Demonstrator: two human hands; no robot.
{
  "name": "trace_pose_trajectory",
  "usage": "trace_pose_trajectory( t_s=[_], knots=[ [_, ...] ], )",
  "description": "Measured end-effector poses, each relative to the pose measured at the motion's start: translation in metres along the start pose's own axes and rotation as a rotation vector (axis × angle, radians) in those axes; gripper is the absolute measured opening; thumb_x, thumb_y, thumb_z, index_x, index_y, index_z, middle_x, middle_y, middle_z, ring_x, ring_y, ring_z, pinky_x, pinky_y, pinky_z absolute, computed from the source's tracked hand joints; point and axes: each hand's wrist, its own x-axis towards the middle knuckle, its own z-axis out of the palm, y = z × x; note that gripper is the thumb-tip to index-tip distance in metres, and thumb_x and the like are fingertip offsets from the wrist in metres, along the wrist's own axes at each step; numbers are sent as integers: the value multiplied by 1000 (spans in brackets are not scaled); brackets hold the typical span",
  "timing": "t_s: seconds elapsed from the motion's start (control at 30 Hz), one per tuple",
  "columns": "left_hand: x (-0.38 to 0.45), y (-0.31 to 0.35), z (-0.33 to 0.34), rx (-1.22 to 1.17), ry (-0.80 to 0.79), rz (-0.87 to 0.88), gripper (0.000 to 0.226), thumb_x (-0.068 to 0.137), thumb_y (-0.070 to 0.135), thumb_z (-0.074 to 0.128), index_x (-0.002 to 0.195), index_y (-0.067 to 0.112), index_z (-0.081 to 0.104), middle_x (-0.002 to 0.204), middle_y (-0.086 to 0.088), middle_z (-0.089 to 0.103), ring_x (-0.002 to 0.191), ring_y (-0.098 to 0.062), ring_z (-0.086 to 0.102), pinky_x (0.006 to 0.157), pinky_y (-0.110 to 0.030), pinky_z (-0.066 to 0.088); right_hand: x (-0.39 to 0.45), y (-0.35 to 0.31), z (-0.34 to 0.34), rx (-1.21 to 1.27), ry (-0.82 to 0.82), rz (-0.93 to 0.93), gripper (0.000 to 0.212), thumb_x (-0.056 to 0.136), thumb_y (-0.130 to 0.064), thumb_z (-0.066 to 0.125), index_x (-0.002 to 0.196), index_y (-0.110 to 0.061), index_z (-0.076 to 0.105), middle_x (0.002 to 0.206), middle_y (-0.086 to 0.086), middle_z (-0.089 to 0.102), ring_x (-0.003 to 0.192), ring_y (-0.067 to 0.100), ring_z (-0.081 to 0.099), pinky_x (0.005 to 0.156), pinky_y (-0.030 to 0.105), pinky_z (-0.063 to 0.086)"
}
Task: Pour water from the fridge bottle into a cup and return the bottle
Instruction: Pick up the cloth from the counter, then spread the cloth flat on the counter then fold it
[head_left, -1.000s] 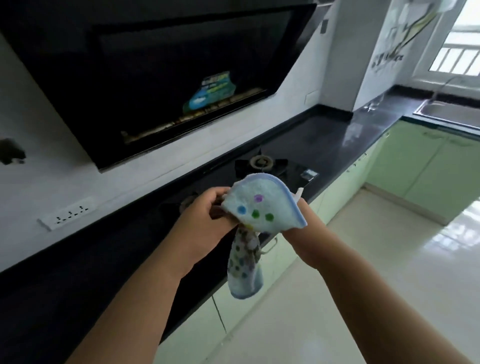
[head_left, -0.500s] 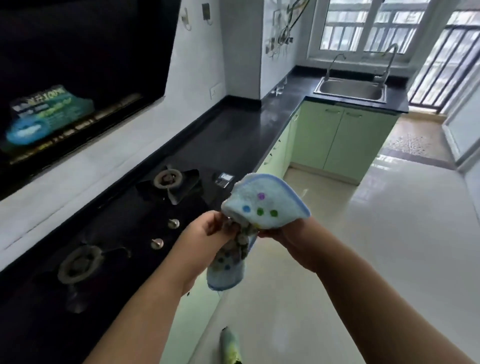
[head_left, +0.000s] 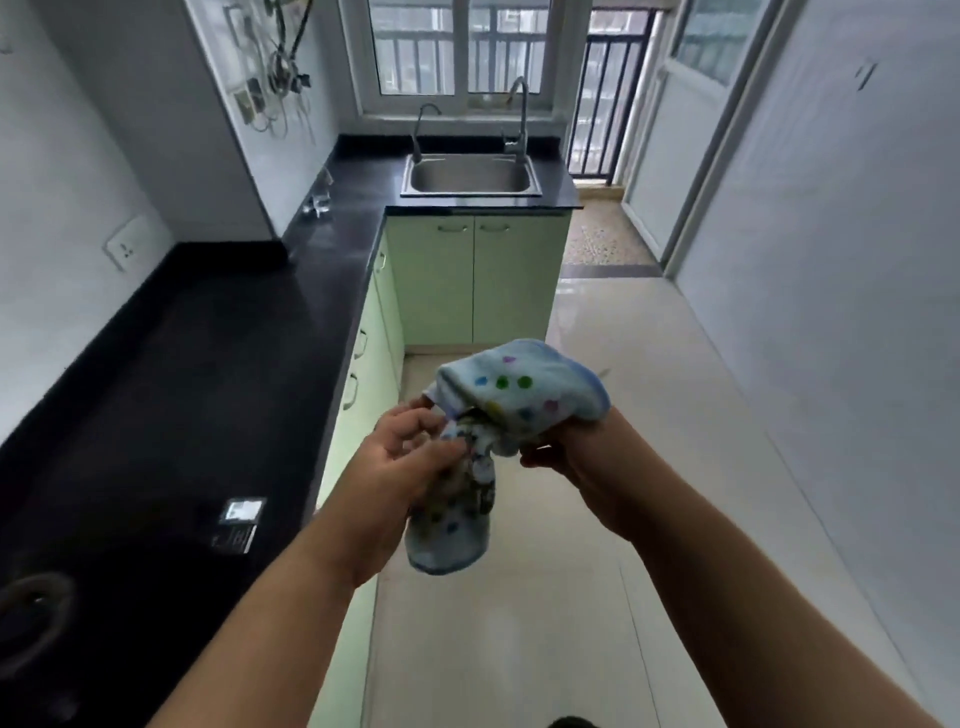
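Black shiny stone counter (head_left: 218, 364) is running along pale green cupboard doors (head_left: 470, 280) to a round-cornered steel sink (head_left: 470, 176). Over the glossy floor, the left hand (head_left: 400, 467) and right hand (head_left: 576, 457) are both pinching a soft, spotted blue cloth (head_left: 514, 389). No bottle or cup is showing.

Dotted blue cloth (head_left: 514, 395) midair; steel sink (head_left: 470, 176) beyond black counter (head_left: 208, 353).

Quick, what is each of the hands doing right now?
Left hand: closed on the hanging part of the dotted cloth.
Right hand: closed on the same cloth, which drapes over it.
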Motion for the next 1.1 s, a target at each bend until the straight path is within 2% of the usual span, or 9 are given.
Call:
trace_pose_trajectory(
  t_s=[0.07,0.13,0.2,0.37,0.47,0.63,0.8,0.9,1.1],
  knots=[
    [31,9,10,-150,-52,-37,19,99,18,58,105,10,74,131,-4,69,116,-21,67,91,-44,57,23,-2,-10,7,26,-5,29,80,-15,57,106,-15,72,89,5,73,79,14,65,75,32,54],
    [63,17,17,-259,-53,-50,30,108,12,43,102,9,73,120,-10,72,112,-22,68,95,-47,58,49,-5,-20,23,24,-1,28,82,-13,57,106,-17,72,89,4,72,79,14,65,74,32,54],
    [103,18,17,-220,-7,-65,16,106,10,53,112,7,66,119,-10,75,107,-22,73,89,-41,64,81,-7,-30,25,17,9,29,84,-14,56,108,-15,72,90,5,72,81,15,66,76,34,54],
    [204,22,0,-113,-7,-158,68,85,-3,75,143,20,48,139,-7,67,122,-30,69,93,-39,62,185,-4,-55,2,4,62,35,82,-19,55,112,-19,73,94,7,76,82,16,70,78,33,55],
    [253,29,-6,62,40,-264,54,85,8,79,136,12,62,124,-9,76,117,-28,73,101,-42,57,256,-8,-72,-21,-32,112,38,78,-22,55,111,-17,73,97,12,78,81,16,71,82,37,59],
    [318,38,-21,377,385,-208,17,103,31,63,106,17,73,95,0,81,96,-24,77,78,-31,58,370,-34,-86,-123,-159,142,28,91,-5,51,99,-14,76,91,12,78,77,18,69,77,34,59],
    [338,64,-52,728,712,-141,36,104,45,47,83,16,51,74,0,59,67,-17,55,60,-37,46,459,-51,-65,-327,-364,97,23,90,-6,50,104,-6,69,75,7,69,66,15,58,66,32,51],
    [339,76,-80,800,864,-100,41,103,46,48,80,13,42,67,-1,50,59,-17,46,55,-36,37,498,-57,-34,-401,-425,54,25,91,-12,51,110,-23,63,80,5,74,61,11,58,59,28,50],
    [345,91,-158,877,1053,-340,52,97,60,46,77,13,52,74,-6,62,66,-26,59,59,-38,46,568,-60,34,-573,-692,-3,30,96,-16,52,89,-39,71,67,-16,68,56,1,56,57,22,48]
  ],
)
